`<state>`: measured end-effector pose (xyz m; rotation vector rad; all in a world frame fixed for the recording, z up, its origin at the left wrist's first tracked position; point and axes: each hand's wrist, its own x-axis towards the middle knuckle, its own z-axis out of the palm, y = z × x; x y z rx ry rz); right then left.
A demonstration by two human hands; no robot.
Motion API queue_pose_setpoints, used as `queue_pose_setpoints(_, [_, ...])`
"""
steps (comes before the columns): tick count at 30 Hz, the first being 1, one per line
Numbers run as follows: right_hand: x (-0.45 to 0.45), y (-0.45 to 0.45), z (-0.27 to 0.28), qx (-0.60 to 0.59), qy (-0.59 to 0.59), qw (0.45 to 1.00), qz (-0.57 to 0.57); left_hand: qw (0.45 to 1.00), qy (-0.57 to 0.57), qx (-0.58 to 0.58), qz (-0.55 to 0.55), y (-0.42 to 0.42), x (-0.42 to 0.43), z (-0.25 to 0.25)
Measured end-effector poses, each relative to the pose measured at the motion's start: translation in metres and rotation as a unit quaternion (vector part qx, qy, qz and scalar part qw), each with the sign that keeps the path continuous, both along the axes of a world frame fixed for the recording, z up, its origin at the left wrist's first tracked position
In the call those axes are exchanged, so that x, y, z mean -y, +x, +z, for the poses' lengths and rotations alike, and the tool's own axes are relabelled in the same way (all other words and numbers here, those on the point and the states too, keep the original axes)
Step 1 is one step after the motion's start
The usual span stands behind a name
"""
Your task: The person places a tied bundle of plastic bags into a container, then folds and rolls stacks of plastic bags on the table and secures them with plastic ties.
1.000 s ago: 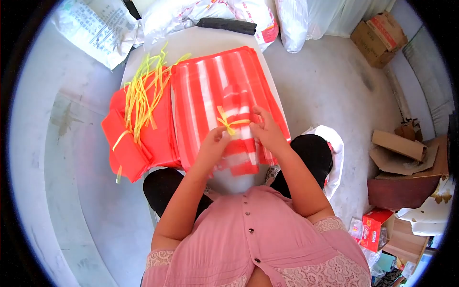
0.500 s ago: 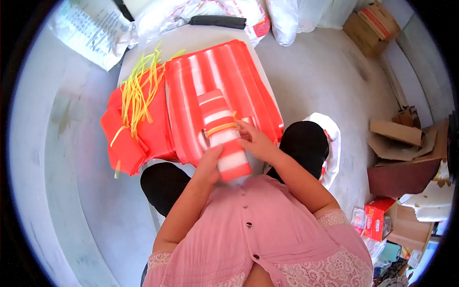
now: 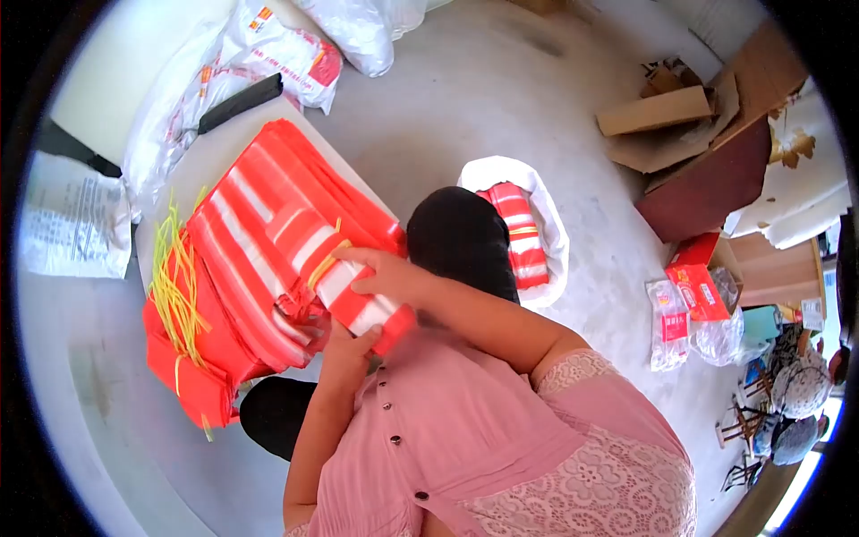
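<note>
A folded bundle of red-and-white striped plastic bags (image 3: pixel 313 240), with a yellow tie (image 3: pixel 324 267) round its middle, lies tilted in front of me. My right hand (image 3: pixel 386 276) grips its right side close to the tie. At the lower left edge, my left hand (image 3: pixel 347 356) is closed on it with the thumb on top; its other fingers are hidden underneath. Under the bundle's far end is a stack of striped bags (image 3: pixel 237 204). Loose yellow ties (image 3: pixel 174 291) lie on the red bags (image 3: pixel 234 345) to the left.
Beside my right knee, an open white sack (image 3: pixel 557 242) holds another tied striped bundle (image 3: pixel 517 228). A black bar (image 3: pixel 240 103) lies at the stand's far edge. Cardboard boxes (image 3: pixel 658 112) and a red carton (image 3: pixel 698 286) are to the right. People sit at the far right.
My view has swung right, bringing the white sack's contents and seated people into sight. The bundle remains in both hands, now angled more to the left at its far end.
</note>
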<state>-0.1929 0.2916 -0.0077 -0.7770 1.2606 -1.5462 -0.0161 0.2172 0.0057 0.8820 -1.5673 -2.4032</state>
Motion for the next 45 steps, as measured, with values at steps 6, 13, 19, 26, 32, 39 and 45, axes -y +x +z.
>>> queue_pose_setpoints(6, [-0.055,-0.067,0.023,0.02,-0.058,0.991,-0.118,0.962,-0.002,0.08,-0.259,-0.018,0.001,0.0])
queue_pose_setpoints(13, [-0.179,-0.153,-0.045,-0.109,0.092,0.949,-0.282,0.961,-0.059,0.194,-0.187,0.015,0.048,-0.088])
queue_pose_setpoints(19, [-0.224,-0.171,-0.086,-0.059,0.165,0.927,-0.331,0.953,0.083,0.285,-0.054,0.088,0.076,-0.173])
queue_pose_setpoints(26, [-0.254,-0.192,-0.149,-0.001,0.139,0.934,-0.33,0.945,0.121,0.303,0.003,0.091,0.078,-0.167])
queue_pose_setpoints(32, [-0.293,-0.193,-0.338,-0.081,0.331,0.879,-0.335,0.944,-0.013,0.28,-0.176,0.107,0.083,-0.226])
queue_pose_setpoints(39, [-0.287,-0.184,-0.301,-0.102,0.401,0.842,-0.345,0.908,-0.099,0.353,-0.201,0.068,0.052,-0.163])
queue_pose_setpoints(45, [-0.269,-0.161,-0.281,-0.23,0.469,0.768,-0.371,0.895,-0.138,0.358,-0.229,0.066,0.055,-0.166])
